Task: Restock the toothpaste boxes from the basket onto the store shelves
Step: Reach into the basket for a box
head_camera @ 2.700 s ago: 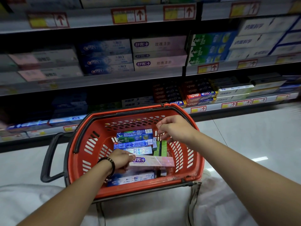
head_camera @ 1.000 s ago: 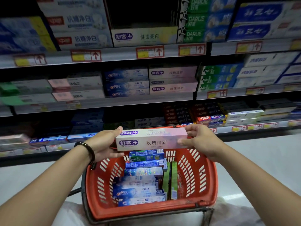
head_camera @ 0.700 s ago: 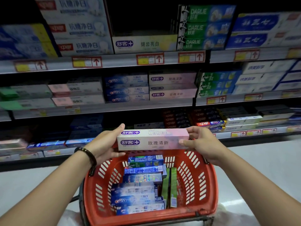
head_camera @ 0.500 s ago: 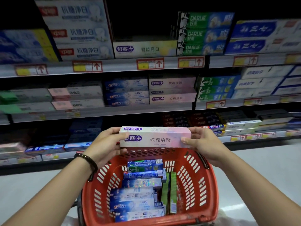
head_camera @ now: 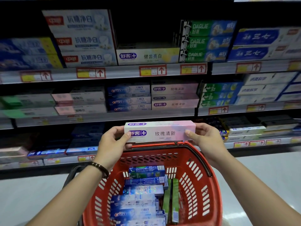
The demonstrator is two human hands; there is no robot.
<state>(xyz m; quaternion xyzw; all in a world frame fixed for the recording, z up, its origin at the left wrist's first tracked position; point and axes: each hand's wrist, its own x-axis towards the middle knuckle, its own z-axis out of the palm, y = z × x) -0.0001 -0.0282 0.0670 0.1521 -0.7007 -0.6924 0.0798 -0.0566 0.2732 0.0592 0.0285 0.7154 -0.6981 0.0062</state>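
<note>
A long pink-and-white toothpaste box (head_camera: 160, 132) with a purple logo hangs level above the red basket (head_camera: 202, 181), in front of the shelves. My left hand (head_camera: 112, 144) grips its left end, thumb on the front face. At the other end my right hand (head_camera: 206, 141) holds it the same way. Inside the basket lie several more toothpaste boxes (head_camera: 140, 198), blue, white and green. A stack of matching pink boxes (head_camera: 175, 97) sits on the middle shelf (head_camera: 104, 117), straight above the held one.
Shelves packed with toothpaste boxes fill the view ahead. The top shelf has a single yellow-white box (head_camera: 147, 56) with a dark gap above it. Green Darlie boxes (head_camera: 206, 41) stand to its right. Pale floor (head_camera: 267, 168) lies around the basket.
Both hands lifted the pink box out of the basket and have kept raising it toward the shelves; my view tilted upward, showing more of the top shelf.
</note>
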